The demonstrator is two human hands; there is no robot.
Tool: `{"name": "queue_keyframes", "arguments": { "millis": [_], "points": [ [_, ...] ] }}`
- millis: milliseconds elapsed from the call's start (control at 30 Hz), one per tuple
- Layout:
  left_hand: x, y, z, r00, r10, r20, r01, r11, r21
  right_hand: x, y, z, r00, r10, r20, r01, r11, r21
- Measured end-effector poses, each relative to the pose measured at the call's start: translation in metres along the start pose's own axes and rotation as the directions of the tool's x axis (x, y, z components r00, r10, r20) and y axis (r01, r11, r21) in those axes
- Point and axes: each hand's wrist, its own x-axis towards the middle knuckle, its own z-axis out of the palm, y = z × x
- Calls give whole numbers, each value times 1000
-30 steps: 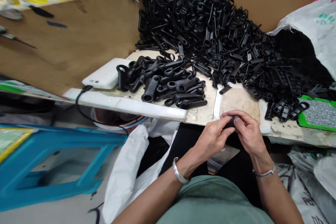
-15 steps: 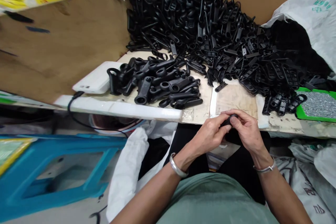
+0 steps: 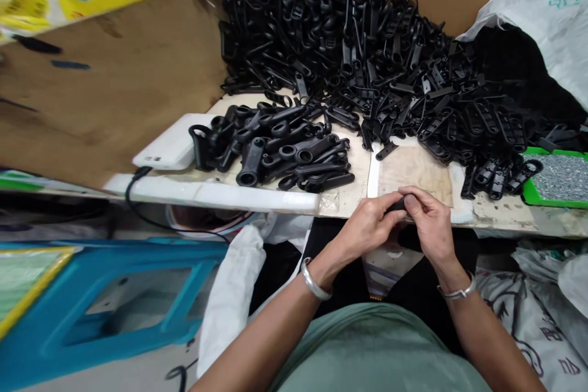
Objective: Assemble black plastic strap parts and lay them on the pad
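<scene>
Just over the table's front edge, a small black plastic part [image 3: 395, 204] is held between my two hands, mostly covered by the fingers. My left hand [image 3: 373, 220] is closed on its left side, thumb and fingers pinching it. From the right, my right hand [image 3: 429, 217] grips the other end with thumb and bent fingers. Beyond the hands to the left lies a group of black plastic handles with ring ends [image 3: 294, 150]. A large heap of similar black parts [image 3: 321, 37] rises behind, and flatter black strips [image 3: 482, 125] spread to the right.
A white box with a cable [image 3: 168, 142] sits left, against a cardboard panel [image 3: 110, 86]. At right is a green tray [image 3: 533, 194] of small silvery pieces. A white sack [image 3: 537, 9] leans behind it. A blue plastic stool [image 3: 138, 343] stands at lower left.
The black part has turned in my fingers, so its rounded end no longer shows. My hands stay close together at the table edge; the view has shifted slightly.
</scene>
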Motion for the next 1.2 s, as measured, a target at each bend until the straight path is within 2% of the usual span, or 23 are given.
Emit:
{"name": "queue_keyframes", "arguments": {
  "millis": [67,133,200,233,333,400,467,533,567,667,700,767,800,867,1033,1200],
  "points": [
    [2,1,-3,994,49,-101,-45,998,40,1,-7,-6,998,-54,-40,49,993,-109],
    [3,0,-5,975,51,-215,-58,998,-29,1,-12,-10,994,-35,-105,25,995,-101],
    [2,-1,-2,947,-19,-321,-65,967,-247,1,-12,-10,979,53,-197,-42,997,62],
    [2,-3,1,934,-73,-350,-69,924,-377,0,-11,-8,967,111,-228,-70,981,179],
    [3,-4,15,934,-200,-295,-40,765,-643,-4,-4,6,954,240,-182,-132,876,463],
    [5,-4,24,943,-229,-242,-6,714,-700,-10,-1,15,959,261,-112,-166,835,525],
    [6,-3,28,943,-250,-222,15,697,-717,-15,0,18,960,275,-39,-219,835,505],
    [6,-3,27,943,-247,-223,27,725,-688,-18,0,13,958,287,11,-268,881,390],
    [6,-3,24,948,-227,-223,32,765,-644,-17,-1,8,962,272,-7,-256,916,309],
    [2,-1,18,978,-108,-178,24,908,-418,-11,-11,-9,986,132,-104,-118,985,124],
    [1,0,16,988,-57,-141,6,943,-333,-8,-16,-13,992,97,-82,-88,990,107],
    [0,4,16,997,42,-67,-54,981,-187,-3,-25,-17,995,81,53,-86,991,104],
    [-1,7,16,996,83,-41,-88,988,-128,-1,-29,-18,990,80,119,-92,991,93],
    [-1,11,16,991,131,1,-131,991,-37,1,-34,-18,983,63,171,-73,996,51],
    [-3,12,14,989,134,69,-138,989,59,-5,-33,-22,984,12,177,-7,999,-32],
    [-9,14,12,978,167,123,-184,973,138,-17,-35,-26,988,11,156,-3,999,-51]
  ]
}}
